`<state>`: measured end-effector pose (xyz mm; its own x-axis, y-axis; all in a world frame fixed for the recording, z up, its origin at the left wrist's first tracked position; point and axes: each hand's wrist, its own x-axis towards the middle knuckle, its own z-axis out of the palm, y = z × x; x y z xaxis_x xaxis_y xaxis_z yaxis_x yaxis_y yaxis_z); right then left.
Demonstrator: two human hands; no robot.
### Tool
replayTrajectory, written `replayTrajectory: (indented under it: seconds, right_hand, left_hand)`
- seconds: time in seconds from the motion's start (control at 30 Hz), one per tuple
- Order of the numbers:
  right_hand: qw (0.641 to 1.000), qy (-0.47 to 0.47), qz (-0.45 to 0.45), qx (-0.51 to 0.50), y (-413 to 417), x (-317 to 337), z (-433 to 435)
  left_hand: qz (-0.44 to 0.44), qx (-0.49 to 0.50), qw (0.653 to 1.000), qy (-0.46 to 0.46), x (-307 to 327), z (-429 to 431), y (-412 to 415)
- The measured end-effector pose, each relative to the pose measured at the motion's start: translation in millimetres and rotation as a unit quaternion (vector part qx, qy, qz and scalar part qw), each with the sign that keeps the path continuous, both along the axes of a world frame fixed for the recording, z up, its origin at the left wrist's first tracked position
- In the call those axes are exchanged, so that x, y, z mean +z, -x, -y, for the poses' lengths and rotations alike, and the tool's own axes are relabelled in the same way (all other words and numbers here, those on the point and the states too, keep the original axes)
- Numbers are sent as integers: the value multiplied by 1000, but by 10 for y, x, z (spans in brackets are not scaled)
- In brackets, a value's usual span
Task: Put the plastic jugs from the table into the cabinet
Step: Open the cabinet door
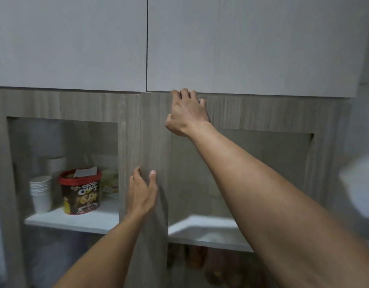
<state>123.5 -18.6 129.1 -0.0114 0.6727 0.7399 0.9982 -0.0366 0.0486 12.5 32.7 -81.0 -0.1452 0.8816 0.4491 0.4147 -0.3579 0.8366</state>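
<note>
Head view: my right hand (186, 113) reaches up, fingers hooked on the bottom edge of the white upper cabinet door (252, 44). My left hand (142, 192) is open, fingers spread, pressed flat on the wood-grain cabinet (154, 132) centre frame. Behind the left glass door, a shelf (75, 220) carries stacked paper cups (41, 193) and a Choco Chips tub (80, 191). Plastic jugs not in view.

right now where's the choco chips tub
In the head view, lower left: the choco chips tub stands on the white shelf, right of the paper cups.
</note>
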Motion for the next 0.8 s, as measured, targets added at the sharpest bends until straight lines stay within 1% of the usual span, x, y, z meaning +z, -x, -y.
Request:
replayTrajectory:
  seconds: [0.13,0.2,0.37,0.47,0.57,0.7,0.8]
  right_hand:
    - [1000,-4,8,-13,137,-17,273]
    - [1000,5,6,-23,222,-6,489]
    - [997,23,-66,-26,492,24,1168]
    - [994,33,-103,-29,633,39,1590]
    - [989,31,-141,-29,769,55,2064]
    - [985,58,-154,-47,881,-12,2604]
    - [984,42,-160,-69,919,-18,3024]
  left_hand:
    - [1,-35,997,61,-123,211,209]
    - [5,-64,996,59,-202,395,356]
    - [-38,-81,995,-36,-238,1080,656]
    - [-76,-84,992,-59,-255,1474,775]
    - [-104,-94,985,-103,-276,1813,875]
    - [-132,-136,973,-131,-306,2273,870]
    - [-171,-177,955,-165,-294,2632,841]
